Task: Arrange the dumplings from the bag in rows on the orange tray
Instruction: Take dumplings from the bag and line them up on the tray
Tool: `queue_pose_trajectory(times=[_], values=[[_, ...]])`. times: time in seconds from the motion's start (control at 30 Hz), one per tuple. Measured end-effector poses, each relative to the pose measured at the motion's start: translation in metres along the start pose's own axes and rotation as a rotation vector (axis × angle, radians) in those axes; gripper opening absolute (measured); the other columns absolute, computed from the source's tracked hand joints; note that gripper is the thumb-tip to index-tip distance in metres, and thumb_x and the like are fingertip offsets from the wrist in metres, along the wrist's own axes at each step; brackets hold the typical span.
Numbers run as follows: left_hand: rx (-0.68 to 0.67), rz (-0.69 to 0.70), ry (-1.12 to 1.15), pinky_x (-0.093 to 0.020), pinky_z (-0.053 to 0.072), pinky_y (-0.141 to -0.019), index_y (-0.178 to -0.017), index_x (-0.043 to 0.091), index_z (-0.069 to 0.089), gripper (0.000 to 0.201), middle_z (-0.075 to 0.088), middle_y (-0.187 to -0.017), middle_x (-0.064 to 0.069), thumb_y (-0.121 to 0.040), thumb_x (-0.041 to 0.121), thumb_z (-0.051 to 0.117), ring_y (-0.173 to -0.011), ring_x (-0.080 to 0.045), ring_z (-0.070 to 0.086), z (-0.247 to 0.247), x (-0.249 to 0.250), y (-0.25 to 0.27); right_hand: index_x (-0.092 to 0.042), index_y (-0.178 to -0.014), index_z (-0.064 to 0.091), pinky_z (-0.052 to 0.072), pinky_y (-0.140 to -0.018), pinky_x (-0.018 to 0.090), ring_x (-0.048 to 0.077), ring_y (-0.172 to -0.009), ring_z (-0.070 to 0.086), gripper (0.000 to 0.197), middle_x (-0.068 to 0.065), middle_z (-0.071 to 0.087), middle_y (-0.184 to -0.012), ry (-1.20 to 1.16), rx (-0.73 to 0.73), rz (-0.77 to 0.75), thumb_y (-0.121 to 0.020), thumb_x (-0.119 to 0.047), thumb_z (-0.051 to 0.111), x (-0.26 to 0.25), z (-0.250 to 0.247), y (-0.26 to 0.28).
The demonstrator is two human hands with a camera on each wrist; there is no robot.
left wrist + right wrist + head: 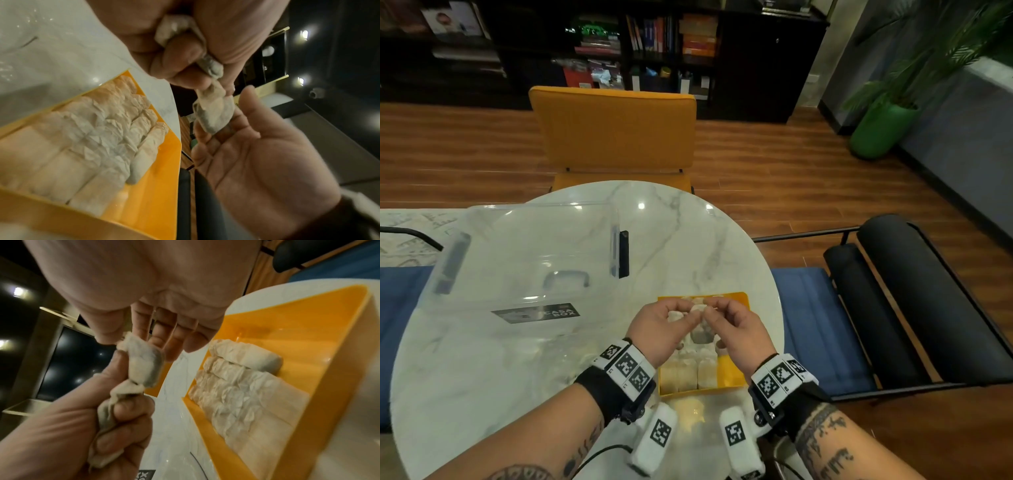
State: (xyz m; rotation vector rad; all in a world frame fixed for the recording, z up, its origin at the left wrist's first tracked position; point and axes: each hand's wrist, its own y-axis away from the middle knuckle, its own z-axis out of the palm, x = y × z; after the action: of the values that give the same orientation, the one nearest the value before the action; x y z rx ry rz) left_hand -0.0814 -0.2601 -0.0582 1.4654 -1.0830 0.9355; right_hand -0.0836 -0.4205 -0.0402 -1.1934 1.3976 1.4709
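Observation:
My two hands meet just above the orange tray [731, 371] on the marble table. The left hand [681, 315] curls round a few pale dumplings [174, 29]. The right hand [714, 310] pinches one more dumpling [141, 363] between thumb and forefinger, with its other fingers loosely extended. That dumpling [213, 112] still touches the left thumb. Several dumplings [688, 373] lie side by side in rows on the tray's left part [92, 142]. The right side of the tray [287, 321] is bare orange.
A clear plastic storage box [527, 260] labelled CASA BOX lies on the left of the round marble table [688, 233]. Behind the table stands an orange chair [613, 130]. A black chair [893, 291] is at the right, close to the table edge.

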Motion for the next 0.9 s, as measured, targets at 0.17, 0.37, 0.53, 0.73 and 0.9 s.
queue_pose_trajectory(times=[0.17, 0.37, 0.53, 0.73, 0.9], values=[[-0.056, 0.048, -0.217, -0.037, 0.059, -0.071, -0.093, 0.046, 0.063, 0.024, 0.069, -0.089, 0.011, -0.074, 0.048, 0.077, -0.077, -0.009, 0.065, -0.001, -0.009, -0.003, -0.010, -0.092, 0.072, 0.050, -0.063, 0.018, 0.003, -0.064, 0.061, 0.005, 0.000, 0.067, -0.074, 0.253, -0.045, -0.044, -0.091, -0.013, 0.068, -0.010, -0.010, -0.016], [-0.100, 0.104, -0.385, -0.025, 0.050, -0.088, -0.097, 0.041, 0.066, 0.022, 0.069, -0.097, 0.014, -0.078, 0.041, 0.077, -0.095, -0.001, 0.063, 0.003, -0.007, -0.003, -0.022, -0.106, 0.072, 0.049, -0.066, 0.014, 0.001, -0.065, 0.062, 0.017, -0.007, 0.066, -0.072, 0.459, -0.239, -0.043, -0.090, -0.018, 0.071, -0.018, -0.027, -0.024], [-0.053, 0.012, -0.450, -0.022, 0.051, -0.073, -0.093, 0.036, 0.066, 0.008, 0.072, -0.079, 0.012, -0.087, 0.040, 0.069, -0.076, 0.000, 0.065, -0.005, -0.017, -0.003, -0.032, -0.087, 0.069, 0.042, -0.067, 0.012, -0.003, -0.074, 0.059, 0.010, -0.015, 0.066, -0.081, 0.775, -0.257, -0.031, -0.089, -0.022, 0.068, -0.015, -0.042, -0.037], [0.106, -0.159, -0.578, -0.023, 0.041, -0.075, -0.103, 0.030, 0.062, 0.023, 0.067, -0.106, 0.005, -0.088, 0.047, 0.065, -0.088, -0.011, 0.057, -0.030, -0.047, -0.006, -0.028, -0.087, 0.066, 0.050, -0.066, 0.019, 0.010, -0.079, 0.062, 0.011, -0.008, 0.066, -0.089, 1.091, -0.344, 0.156, -0.084, -0.019, 0.061, 0.012, -0.051, -0.039], [0.045, -0.242, -0.621, -0.024, 0.045, -0.073, -0.114, 0.027, 0.059, 0.034, 0.065, -0.111, -0.002, -0.086, 0.044, 0.068, -0.084, -0.014, 0.057, -0.028, -0.058, -0.005, -0.025, -0.091, 0.068, 0.056, -0.080, 0.029, 0.017, -0.087, 0.064, 0.012, -0.005, 0.065, -0.093, 1.260, -0.512, 0.236, -0.082, -0.017, 0.070, 0.029, -0.040, -0.045]])
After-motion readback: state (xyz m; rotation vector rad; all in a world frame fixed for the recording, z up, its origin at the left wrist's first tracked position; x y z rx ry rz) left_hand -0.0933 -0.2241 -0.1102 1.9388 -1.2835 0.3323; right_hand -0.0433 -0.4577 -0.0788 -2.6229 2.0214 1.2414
